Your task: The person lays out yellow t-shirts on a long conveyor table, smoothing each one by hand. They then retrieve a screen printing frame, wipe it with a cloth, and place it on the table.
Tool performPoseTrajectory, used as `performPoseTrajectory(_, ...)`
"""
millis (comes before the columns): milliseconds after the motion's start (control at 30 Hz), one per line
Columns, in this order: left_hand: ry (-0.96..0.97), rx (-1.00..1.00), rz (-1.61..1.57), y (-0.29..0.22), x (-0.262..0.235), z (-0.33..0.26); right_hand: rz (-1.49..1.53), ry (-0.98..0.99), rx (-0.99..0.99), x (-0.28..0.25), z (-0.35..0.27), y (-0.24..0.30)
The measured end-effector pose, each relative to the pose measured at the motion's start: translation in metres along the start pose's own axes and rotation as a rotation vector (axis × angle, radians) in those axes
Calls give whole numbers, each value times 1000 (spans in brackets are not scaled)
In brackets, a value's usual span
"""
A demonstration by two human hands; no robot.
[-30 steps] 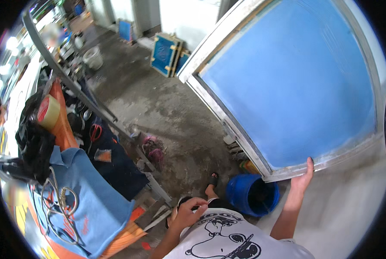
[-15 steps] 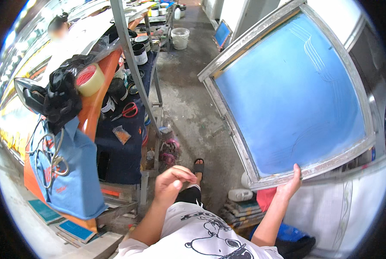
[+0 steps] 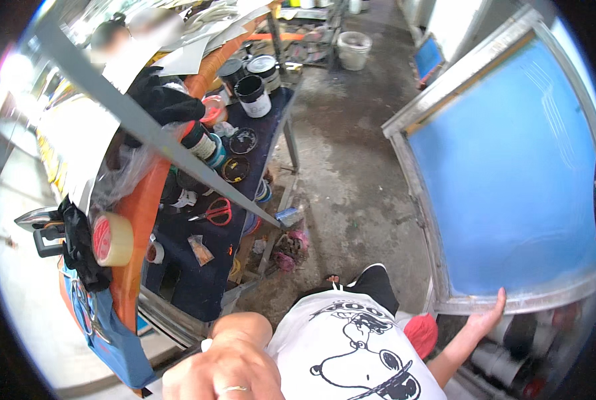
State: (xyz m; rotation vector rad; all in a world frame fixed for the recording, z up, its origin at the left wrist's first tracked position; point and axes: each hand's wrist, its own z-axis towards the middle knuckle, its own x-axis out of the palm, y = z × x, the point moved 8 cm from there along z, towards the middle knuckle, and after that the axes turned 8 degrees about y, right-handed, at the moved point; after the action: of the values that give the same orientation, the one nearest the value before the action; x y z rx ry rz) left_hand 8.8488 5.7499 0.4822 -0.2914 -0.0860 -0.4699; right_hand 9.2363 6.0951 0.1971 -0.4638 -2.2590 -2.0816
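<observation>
On the right stands a large screen-printing frame (image 3: 505, 180), with pale worn bars around a blue mesh that has thin light curved lines. My right hand (image 3: 488, 320) grips its lower bar, the thumb showing on the near side and the other fingers hidden behind. The frame is held tilted, off to my right. My left hand (image 3: 225, 370) is close to the camera at the lower edge, its back up and a ring on one finger. Its fingertips run out of view, so I cannot see whether it holds anything.
At left, a dark table (image 3: 178, 247) under a slanting grey metal post (image 3: 158, 137) carries paint tubs (image 3: 253, 97), red-handled scissors (image 3: 219, 212) and a tape roll (image 3: 113, 240). A white bucket (image 3: 354, 51) stands on the grey floor ahead. A smaller blue screen (image 3: 428, 59) leans farther off.
My view has turned left and moved forward along the table. My left hand has dropped toward the lower edge. The frame stays in my right hand and sits farther right.
</observation>
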Motion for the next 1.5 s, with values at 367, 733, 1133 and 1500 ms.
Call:
performPoseTrajectory(367, -1704, -998, 1834, -70, -432, -421, -45, 320, 101, 276, 284, -71)
performPoseTrajectory(733, -2133, -1731, 1986, -113, -559, -435, 90, 506, 81, 610, 417, -60)
performPoseTrajectory(1133, -1488, -1710, 3121, -36, -513, -333, 165, 797, 142, 1039, 462, -126)
performPoseTrajectory(1500, -3169, 1399, 1646, 327, -490, -335, 268, 1226, 361, 1508, 344, -219)
